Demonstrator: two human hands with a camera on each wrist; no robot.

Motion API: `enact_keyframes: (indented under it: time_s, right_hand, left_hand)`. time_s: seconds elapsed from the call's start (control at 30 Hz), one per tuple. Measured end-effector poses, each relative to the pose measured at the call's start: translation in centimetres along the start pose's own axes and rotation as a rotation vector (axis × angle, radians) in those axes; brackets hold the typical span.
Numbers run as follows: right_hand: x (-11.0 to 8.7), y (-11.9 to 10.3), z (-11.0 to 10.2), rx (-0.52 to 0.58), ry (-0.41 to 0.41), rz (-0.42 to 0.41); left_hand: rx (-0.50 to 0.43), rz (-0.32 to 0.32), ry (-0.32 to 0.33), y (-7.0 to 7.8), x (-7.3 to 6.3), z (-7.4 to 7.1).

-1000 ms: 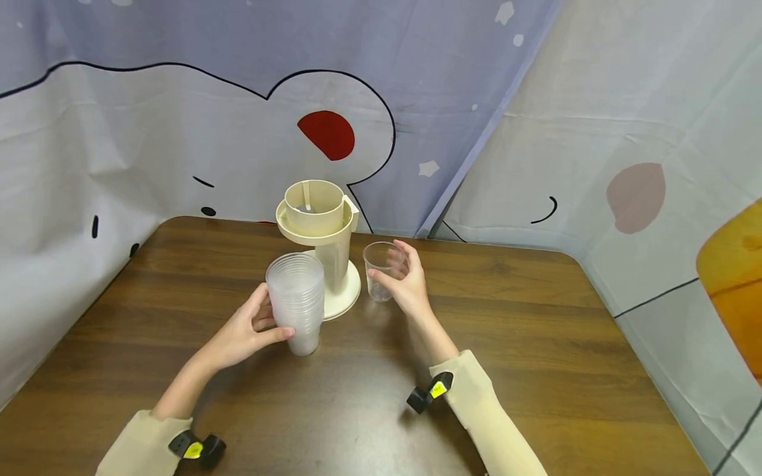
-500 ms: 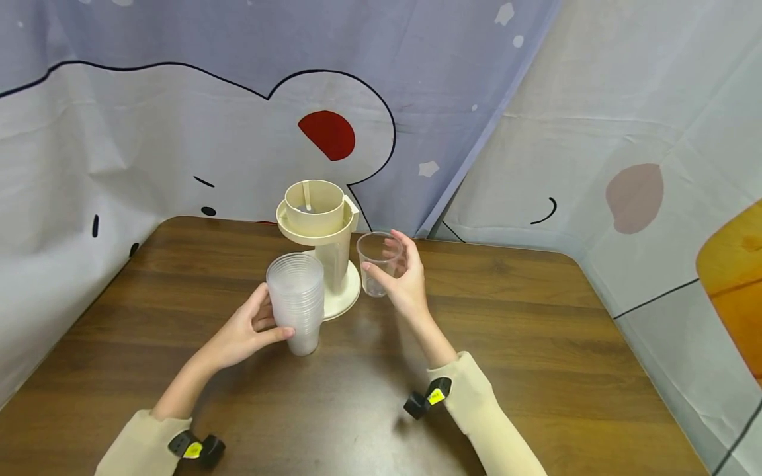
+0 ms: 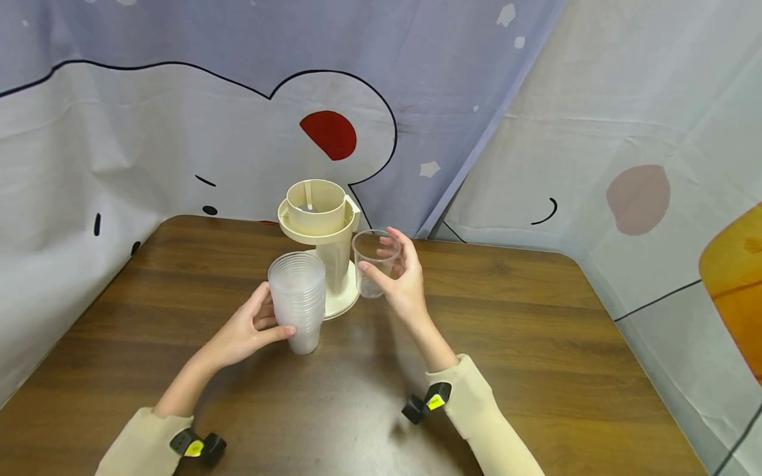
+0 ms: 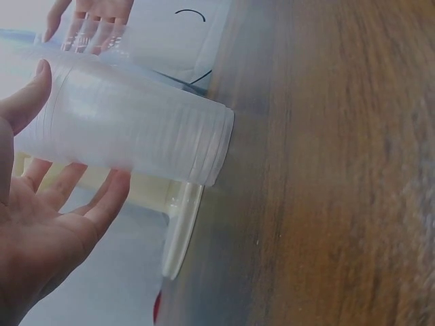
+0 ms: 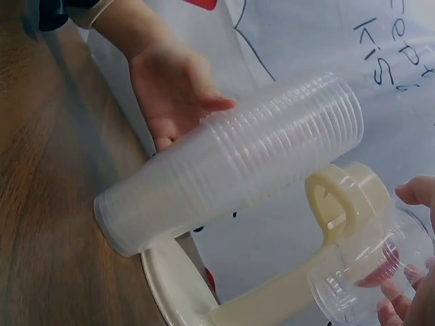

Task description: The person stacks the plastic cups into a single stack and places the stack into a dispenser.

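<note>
A tall stack of nested clear plastic cups (image 3: 300,304) stands upright on the table, gripped from the left side by my left hand (image 3: 247,330). The thumb of that hand lies across the front of the stack, as the left wrist view of the cup stack (image 4: 129,122) also shows. A single clear plastic cup (image 3: 370,274) is held upright between the thumb and fingers of my right hand (image 3: 405,277). It hangs above the tabletop in the left wrist view. Just behind both hands is a cream plastic stand (image 3: 335,258), with a round ring holder on a column; the stack partly hides its base.
The brown wooden table (image 3: 512,344) runs out to both sides and toward me. A printed fabric curtain (image 3: 238,145) hangs right behind its back edge and along its right side. Each sleeve carries a black wrist camera (image 3: 425,400).
My right hand has moved left and slightly farther from me, bringing the single cup closer to the stand. My left hand and the stack have stayed in place.
</note>
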State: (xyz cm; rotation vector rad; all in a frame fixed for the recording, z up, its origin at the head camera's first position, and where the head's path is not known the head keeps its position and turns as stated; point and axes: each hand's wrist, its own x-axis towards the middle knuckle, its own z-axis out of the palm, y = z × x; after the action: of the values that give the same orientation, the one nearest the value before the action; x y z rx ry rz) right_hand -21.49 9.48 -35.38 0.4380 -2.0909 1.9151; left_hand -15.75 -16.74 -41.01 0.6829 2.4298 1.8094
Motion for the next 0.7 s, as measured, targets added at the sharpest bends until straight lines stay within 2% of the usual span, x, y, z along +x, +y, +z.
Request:
enact_keyframes:
  time_s: [0.3,0.7]
  right_hand:
    - [-0.2,-1.0,0.3,0.079,0.005,-0.04]
    - [-0.6,-3.1,0.8,0.139,-0.047,-0.088]
  left_hand:
    - [0.0,0.002,0.0,-0.1,0.0,-0.1]
    - [-0.004,-0.003,0.001,0.0,0.0,0.0]
